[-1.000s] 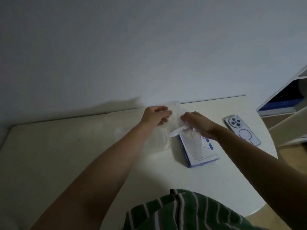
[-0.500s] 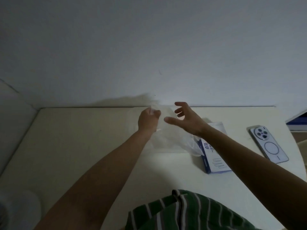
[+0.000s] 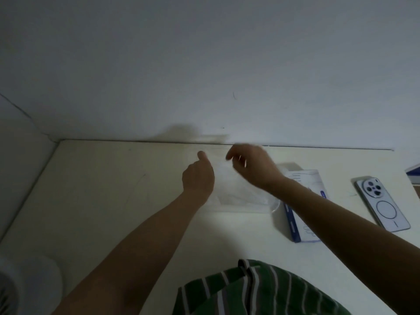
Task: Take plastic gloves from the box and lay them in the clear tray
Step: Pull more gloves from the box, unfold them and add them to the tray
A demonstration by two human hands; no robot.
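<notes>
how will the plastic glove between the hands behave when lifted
Probably floppy: the glove is a thin see-through film lying in wrinkles. Likely very light, since the table shows through it, so it may drift or cling.

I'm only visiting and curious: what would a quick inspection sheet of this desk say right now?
Surface: pale table, set against the wall.
Job's things: clear tray under the hands; a thin plastic glove lies in it; blue-and-white glove box to its right.
Clutter: phone lying camera side up, right of the box.
Hands: left hand and right hand over the tray, fingers curled; blur hides whether they pinch the glove.
Cables: nothing seen.
Surroundings: plain wall; shelf edge at far right; white object at lower left.
</notes>
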